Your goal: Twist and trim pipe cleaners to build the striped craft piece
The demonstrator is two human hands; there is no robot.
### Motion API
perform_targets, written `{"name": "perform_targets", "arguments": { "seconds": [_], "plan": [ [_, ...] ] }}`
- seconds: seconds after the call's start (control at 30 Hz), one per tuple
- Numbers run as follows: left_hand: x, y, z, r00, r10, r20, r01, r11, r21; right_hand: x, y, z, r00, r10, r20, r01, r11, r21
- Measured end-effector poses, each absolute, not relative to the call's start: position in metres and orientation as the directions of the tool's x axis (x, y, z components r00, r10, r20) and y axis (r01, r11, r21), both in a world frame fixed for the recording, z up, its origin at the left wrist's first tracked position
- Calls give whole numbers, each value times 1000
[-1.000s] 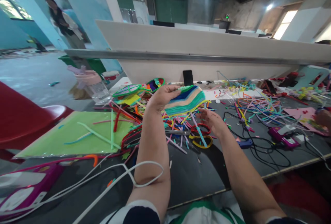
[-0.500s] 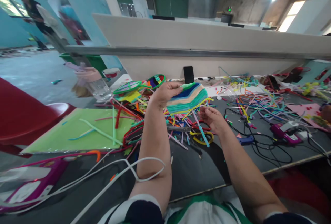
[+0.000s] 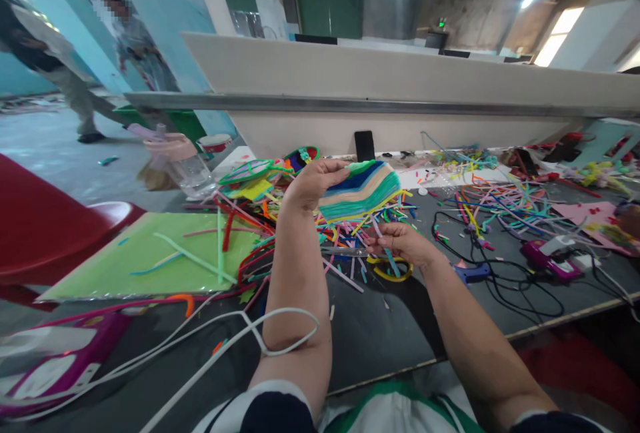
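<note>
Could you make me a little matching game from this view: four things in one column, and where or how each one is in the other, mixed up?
Things:
1. Striped piece
2. Phone
3. Green sheet
4. Bottle

Places and states:
A. Lying flat under loose strips
B. Topped with a pink lid
C. Held in the left hand
D. Black, upright in front of the white panel

Pairs: 1-C, 2-D, 3-A, 4-B
</note>
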State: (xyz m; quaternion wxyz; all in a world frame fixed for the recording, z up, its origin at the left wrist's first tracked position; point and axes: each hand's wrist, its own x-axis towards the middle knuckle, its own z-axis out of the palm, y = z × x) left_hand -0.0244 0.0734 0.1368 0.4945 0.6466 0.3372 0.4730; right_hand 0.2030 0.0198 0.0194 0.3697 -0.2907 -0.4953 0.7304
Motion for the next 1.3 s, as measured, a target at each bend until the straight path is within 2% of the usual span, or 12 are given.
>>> {"name": "perform_targets", "arguments": {
  "seconds": [0.2, 0.4, 0.5, 0.7, 0.8, 0.93, 1.07, 1.17, 1.3],
  "plan": [
    [-22, 78, 134, 359, 888, 288, 14, -314, 949, 208, 19, 25, -550, 835, 3, -296, -191, -936],
    [-20, 89, 125, 320, 914, 251, 97, -295, 951, 214, 28, 25, -294, 944, 152, -450, 3, -893],
    [-19, 93, 123, 329, 913, 240, 109, -289, 951, 214, 30, 23, -238, 959, 152, -463, 25, -886],
    [-19, 93, 122, 342, 909, 238, 169, -308, 936, 216, 29, 24, -249, 961, 123, -433, 3, -901],
    [-20, 94, 120, 343, 907, 243, 174, -316, 933, 220, 30, 26, -240, 960, 143, -494, 6, -870],
    [-20, 95, 119, 375, 900, 221, 182, -305, 935, 224, 31, 31, -121, 980, 159, -590, 58, -805],
    [-16, 91, 122, 456, 875, 161, 181, -269, 946, 222, 30, 33, -40, 987, 153, -517, 110, -849],
    [-14, 89, 124, 499, 857, 126, 193, -252, 948, 221, 29, 33, -73, 976, 205, -445, 152, -883],
    [-15, 86, 124, 550, 831, 77, 228, -238, 944, 223, 28, 32, -91, 979, 183, -400, 132, -907]
  ]
}}
